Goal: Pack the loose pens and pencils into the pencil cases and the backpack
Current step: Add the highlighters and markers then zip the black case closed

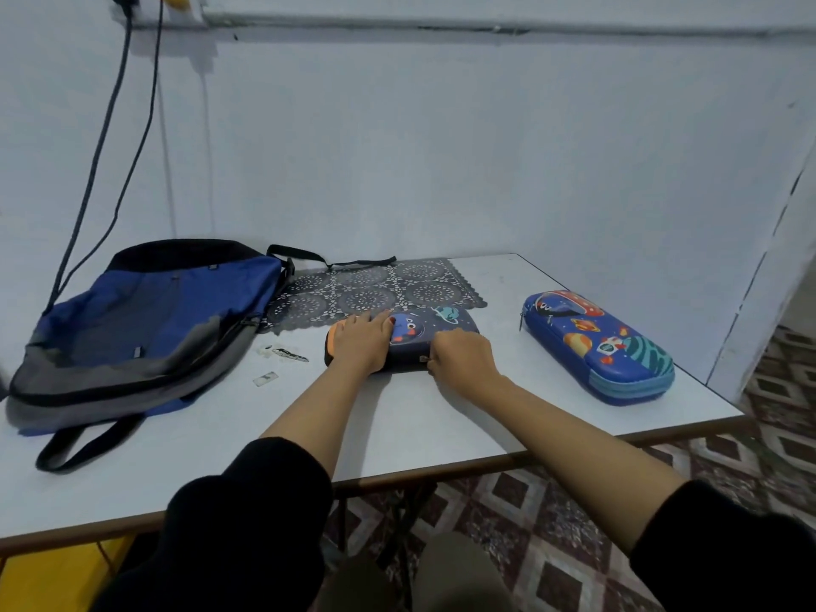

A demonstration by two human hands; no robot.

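Item 1. White rectangular table top with a brown edge, set against a pale wall.

Item 2. Dark navy hard-shell pencil case with a space print and an orange end. It lies closed at the middle of the table, its far edge touching a black lace-pattern mat.

Item 3. Left hand, palm down on the left half of the navy case. Its fingers are straight and close together, lying flat on the lid, with a red nail showing.

Item 4. Right hand, at the near right edge of the same case. The fingers are curled over the lid edge, and the thumb side meets a small pale zip tab. Whether the tab is pinched cannot be told.

Item 5. Bright blue hard-shell pencil case with planets and a rocket, closed, well apart to the right near the table corner.

Item 6. Blue, grey and black fabric backpack, lying flat at the left, with one strap trailing toward the near edge.

Item 7. Two small scraps between the backpack and the navy case.
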